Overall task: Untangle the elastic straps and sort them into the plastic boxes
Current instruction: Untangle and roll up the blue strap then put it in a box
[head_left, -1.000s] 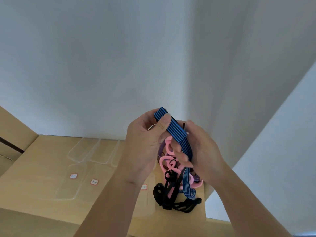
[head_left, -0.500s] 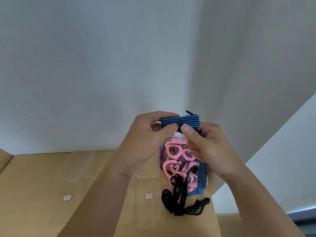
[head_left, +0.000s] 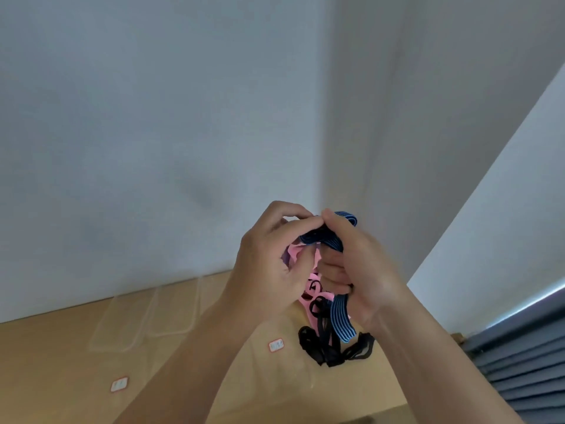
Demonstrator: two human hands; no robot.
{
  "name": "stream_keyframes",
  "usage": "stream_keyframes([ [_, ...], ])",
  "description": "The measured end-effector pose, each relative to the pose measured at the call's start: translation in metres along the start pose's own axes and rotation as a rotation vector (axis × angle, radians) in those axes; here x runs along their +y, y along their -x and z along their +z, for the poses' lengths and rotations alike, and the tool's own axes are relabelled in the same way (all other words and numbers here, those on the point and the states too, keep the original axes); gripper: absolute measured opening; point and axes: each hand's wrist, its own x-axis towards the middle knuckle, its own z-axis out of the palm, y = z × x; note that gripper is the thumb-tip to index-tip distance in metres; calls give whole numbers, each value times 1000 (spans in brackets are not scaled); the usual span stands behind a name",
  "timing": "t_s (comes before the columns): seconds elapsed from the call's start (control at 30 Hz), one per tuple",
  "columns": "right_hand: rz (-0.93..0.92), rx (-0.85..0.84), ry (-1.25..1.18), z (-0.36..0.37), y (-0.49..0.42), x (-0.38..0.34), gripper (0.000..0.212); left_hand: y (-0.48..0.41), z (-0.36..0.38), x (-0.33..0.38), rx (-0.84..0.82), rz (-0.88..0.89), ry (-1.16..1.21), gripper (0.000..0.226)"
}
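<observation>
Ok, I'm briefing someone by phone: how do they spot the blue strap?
Find the left hand and right hand raised before the wall. The blue strap loops over the tangle they grip and hangs below the right hand. Only it is blue with dark stripes; neighbours are pink or black.

I see open cardboard top (head_left: 46,362) at the left where a hand could pass. Clear plastic boxes (head_left: 122,322) lie near the wall (head_left: 153,148) behind it; the hanging strap tangle (head_left: 324,347) and 1 blue slatted panel (head_left: 526,368) crowd the right.

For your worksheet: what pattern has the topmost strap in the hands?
Blue strap, black stripes; head view.
</observation>
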Motion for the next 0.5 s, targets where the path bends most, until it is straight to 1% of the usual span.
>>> stream_keyframes([
  [0.03, -19, 0, 2, 0, 2, 1, 43, 1, -5, 3, -24, -94, 145, 31],
  [0.1, -70, -19, 24, 2, 5, 2, 42, 1, -14, 10, -45, -372, 429, 28],
  [0.17, -146, -67, 105, 5, 7, 4, 48, -2, -24, 12, -92, -605, 504, 33],
  [0.2, -179, -90, 143, 8, 9, 5, 49, -3, -29, 11, -134, -666, 513, 33],
  [0.27, -218, -131, 179, 12, 12, 10, 47, -5, -38, 8, -213, -711, 546, 31],
  [0.37, -237, -156, 194, 16, 16, 17, 41, -3, -48, 5, -263, -688, 523, 31],
  [0.43, -237, -101, 205, 19, 18, 22, 40, -1, -49, 7, -213, -645, 469, 29],
  [0.5, -224, -12, 194, 23, 20, 27, 40, 3, -45, 10, -109, -587, 383, 26],
])
